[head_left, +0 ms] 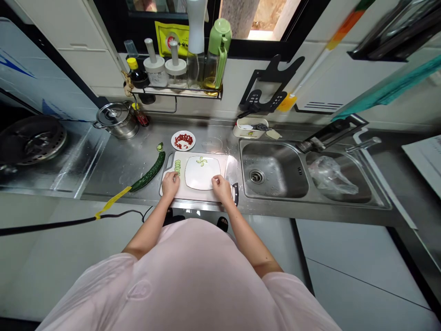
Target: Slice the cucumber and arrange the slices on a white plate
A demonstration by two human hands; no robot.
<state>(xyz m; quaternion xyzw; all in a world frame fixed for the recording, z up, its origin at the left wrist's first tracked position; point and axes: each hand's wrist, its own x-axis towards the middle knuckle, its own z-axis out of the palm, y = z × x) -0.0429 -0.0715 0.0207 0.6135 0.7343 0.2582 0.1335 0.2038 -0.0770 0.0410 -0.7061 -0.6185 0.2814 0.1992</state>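
Observation:
My left hand (171,185) rests on the cutting board (203,195), its fingers closed at the near end of a row of cucumber slices (177,165). What those fingers hold, if anything, is too small to make out. Over the right rim of a white square plate (200,177), my right hand (221,187) is closed in a pinch, its contents hidden. Several cucumber pieces (201,161) lie fanned out near the plate's far edge. To the right of the plate is a knife (236,194) with a black handle, partly behind my right hand.
A cut cucumber (150,173) lies left of the board, with a small end piece (160,146) beyond it. Behind stands a small plate of chopped red pieces (183,141). A lidded pot (117,120) is at the back left; a double sink (275,193) is at right.

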